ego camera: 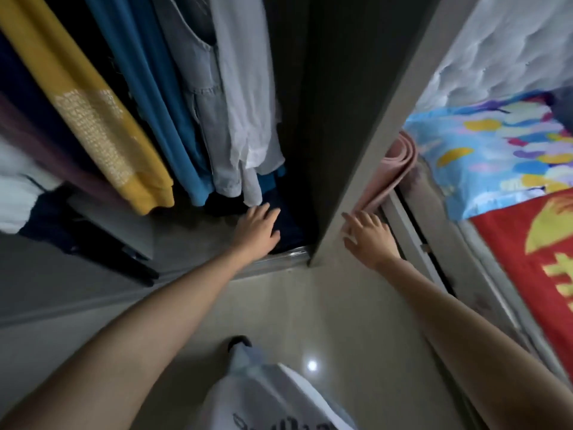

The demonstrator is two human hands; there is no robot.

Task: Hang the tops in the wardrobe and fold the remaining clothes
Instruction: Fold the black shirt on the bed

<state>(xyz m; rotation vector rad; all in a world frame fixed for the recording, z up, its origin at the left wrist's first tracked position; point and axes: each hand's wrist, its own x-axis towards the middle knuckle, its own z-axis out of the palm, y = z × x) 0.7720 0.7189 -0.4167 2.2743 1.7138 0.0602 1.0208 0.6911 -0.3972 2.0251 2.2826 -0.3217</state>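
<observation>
Tops hang in the open wardrobe: a yellow top (pixel 93 110), a blue one (pixel 161 97), a grey denim one (pixel 201 97) and a white one (pixel 248 97). Below them my left hand (pixel 259 229) reaches in with straight fingers and rests on dark folded cloth (pixel 291 225) at the wardrobe bottom. My right hand (pixel 367 235) lies flat with spread fingers against the edge of the grey wardrobe door (pixel 366 119), holding nothing.
A pink folded cloth (pixel 390 178) hangs beside the door. A bed with a blue patterned cover (pixel 483 156) and a red blanket (pixel 533 259) fills the right. The tiled floor (pixel 294 311) lies below. Dark and white clothes (pixel 28 197) sit at far left.
</observation>
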